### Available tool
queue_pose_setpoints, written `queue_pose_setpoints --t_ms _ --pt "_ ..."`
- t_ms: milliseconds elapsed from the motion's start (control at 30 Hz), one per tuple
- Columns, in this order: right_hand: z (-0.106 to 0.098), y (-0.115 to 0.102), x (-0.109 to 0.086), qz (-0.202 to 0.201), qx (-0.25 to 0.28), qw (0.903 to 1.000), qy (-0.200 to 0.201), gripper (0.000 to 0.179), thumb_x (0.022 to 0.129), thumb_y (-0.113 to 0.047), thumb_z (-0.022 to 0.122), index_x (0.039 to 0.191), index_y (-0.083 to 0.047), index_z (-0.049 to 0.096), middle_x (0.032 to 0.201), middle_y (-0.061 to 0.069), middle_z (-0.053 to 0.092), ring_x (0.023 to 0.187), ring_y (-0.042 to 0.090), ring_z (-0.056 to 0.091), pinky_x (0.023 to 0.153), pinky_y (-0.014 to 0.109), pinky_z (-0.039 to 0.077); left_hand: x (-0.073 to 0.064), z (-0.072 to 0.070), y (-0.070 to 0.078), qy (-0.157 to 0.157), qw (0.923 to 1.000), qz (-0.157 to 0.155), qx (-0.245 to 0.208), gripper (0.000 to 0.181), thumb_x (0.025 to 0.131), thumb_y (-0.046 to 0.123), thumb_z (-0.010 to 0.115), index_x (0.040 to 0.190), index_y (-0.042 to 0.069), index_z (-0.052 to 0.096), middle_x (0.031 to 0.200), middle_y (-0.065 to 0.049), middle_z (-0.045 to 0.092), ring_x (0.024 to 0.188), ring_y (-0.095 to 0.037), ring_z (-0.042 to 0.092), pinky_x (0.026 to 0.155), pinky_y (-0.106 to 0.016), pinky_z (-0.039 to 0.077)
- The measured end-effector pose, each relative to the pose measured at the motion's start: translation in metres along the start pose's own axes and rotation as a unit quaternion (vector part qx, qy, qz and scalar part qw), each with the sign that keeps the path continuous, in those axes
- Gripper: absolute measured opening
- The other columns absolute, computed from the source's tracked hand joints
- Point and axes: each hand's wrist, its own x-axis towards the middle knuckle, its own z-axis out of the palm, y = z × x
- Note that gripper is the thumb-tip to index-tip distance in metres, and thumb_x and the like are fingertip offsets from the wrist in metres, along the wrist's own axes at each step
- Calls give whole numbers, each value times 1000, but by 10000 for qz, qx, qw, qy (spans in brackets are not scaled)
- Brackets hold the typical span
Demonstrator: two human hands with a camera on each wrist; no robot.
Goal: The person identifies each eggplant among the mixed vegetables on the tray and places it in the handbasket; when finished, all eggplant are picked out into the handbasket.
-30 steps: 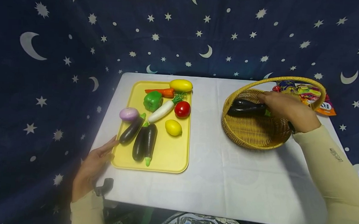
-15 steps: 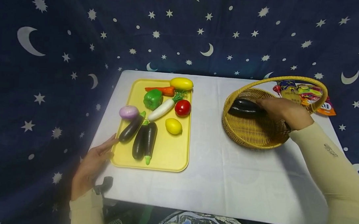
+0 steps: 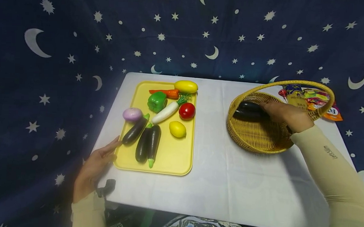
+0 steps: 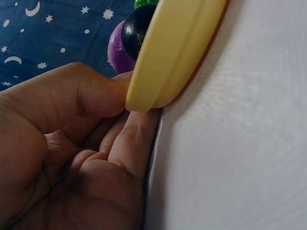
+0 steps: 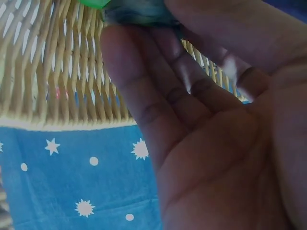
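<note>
My left hand (image 3: 97, 162) is at the left edge of the yellow tray (image 3: 174, 161). In the left wrist view its thumb lies against the tray's rim (image 4: 165, 62), with fingers beneath. Three dark eggplants (image 3: 153, 142) lie on the tray near this hand, beside a purple onion (image 3: 132, 114). My right hand (image 3: 285, 113) reaches under the handle into the wicker basket (image 3: 253, 136). It grips a glossy dark eggplant (image 3: 248, 115) by one end, against another dark shape at the basket's far left. In the right wrist view thumb and fingers pinch its dark end (image 5: 139, 13).
Also on the tray are a green pepper (image 3: 157, 102), carrot (image 3: 167, 93), white radish (image 3: 167, 112), tomato (image 3: 187, 111), lemon (image 3: 177, 129) and a yellow oblong fruit (image 3: 186, 86). Snack packets (image 3: 319, 101) lie behind the basket's right side. A starry curtain (image 3: 184, 33) borders the white table (image 3: 209, 181).
My right hand has shifted slightly left and down inside the basket, and the eggplant's green stem end is now covered. The left hand stays at the tray's edge.
</note>
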Motion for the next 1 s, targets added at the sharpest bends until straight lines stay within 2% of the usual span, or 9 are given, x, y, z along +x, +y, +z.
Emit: queue_pose_setpoints --t_ms 233,367,533,667,767,867,1000 --pt "5 -1 0 8 39 9999 142 63 88 14 65 147 14 47 127 41 60 121 58 62 106 70 53 -2 1 1 45 10000 36 78 59 101 33 72 157 34 53 174 26 25 170 -26 3 132 -73 -4" --pt "8 -2 -2 91 109 9997 221 64 86 12 68 147 12 47 126 42 57 117 58 63 102 70 54 -2 3 2 47 10000 -60 -1 59 101 34 72 157 36 53 174 28 25 170 -25 3 132 -73 -4" --pt "14 -4 -6 240 307 9990 227 66 89 10 65 152 13 42 133 46 54 124 61 58 108 72 50 -2 4 4 41 9997 -211 -123 58 103 29 70 156 38 52 173 30 23 170 -24 -1 130 -74 -7" --pt "18 -6 -6 361 409 9984 124 64 96 6 60 155 15 37 147 51 44 137 66 46 117 74 41 -2 3 4 86 9999 -138 30 55 104 31 68 156 38 53 172 31 26 170 -24 1 130 -75 -6" --pt "20 -7 -4 493 417 9979 102 61 99 4 56 157 12 36 153 50 39 142 65 42 121 74 37 -2 3 4 109 9998 -134 63 55 104 32 68 156 38 52 172 30 27 170 -23 2 131 -74 -6" --pt "20 -6 -3 519 438 9975 172 60 99 6 55 156 12 38 150 49 43 140 64 45 119 74 39 -2 2 4 109 9996 -255 -18 55 103 31 69 155 41 53 171 34 26 170 -22 0 131 -74 -7" --pt "19 -6 -4 555 516 9970 133 61 98 8 53 156 14 36 147 49 45 137 65 47 117 75 41 -2 2 2 89 9998 -199 -43 56 103 31 70 156 39 53 171 33 25 170 -23 0 130 -74 -7"
